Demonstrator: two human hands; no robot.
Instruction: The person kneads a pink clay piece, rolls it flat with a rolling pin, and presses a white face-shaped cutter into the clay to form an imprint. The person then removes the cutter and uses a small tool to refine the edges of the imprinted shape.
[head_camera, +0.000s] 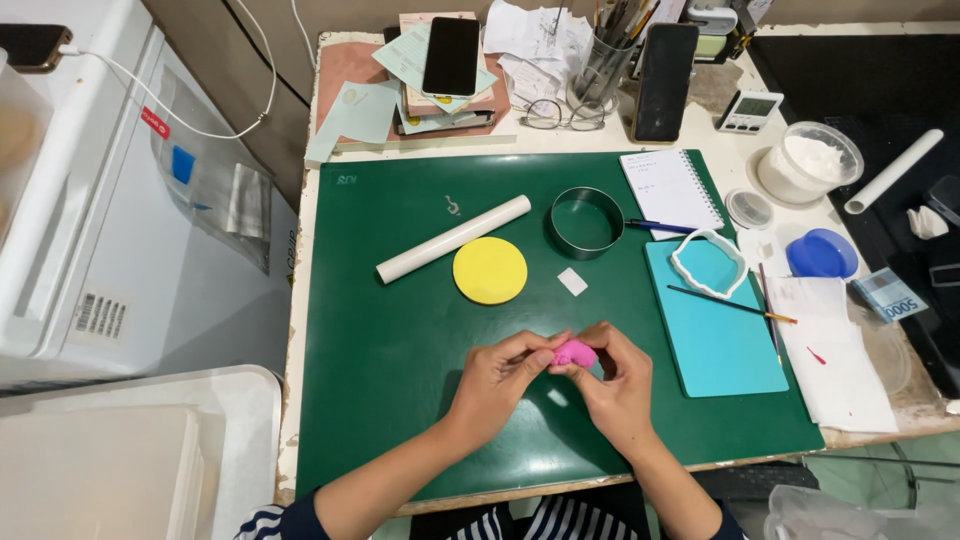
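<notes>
Both hands meet over the green cutting mat (380, 330) near its front edge. My left hand (500, 385) and my right hand (615, 385) pinch a small lump of pink dough (573, 353) between their fingertips, just above the mat. Behind the hands lies a flat yellow dough disc (490, 270). A white rolling pin (453, 239) rests diagonally to the left of the disc. A round metal ring cutter (586, 222) stands to the right of it. A small white scrap (572, 282) lies between disc and hands.
A turquoise board (720, 335) on the right carries a white cloud-shaped cutter (709, 262) and a thin brush (730, 303). Further right are paper sheets (840, 370), a blue lid (822, 254), a tub of white powder (810, 162) and a spiral notebook (672, 188). Phones, papers and glasses crowd the back edge.
</notes>
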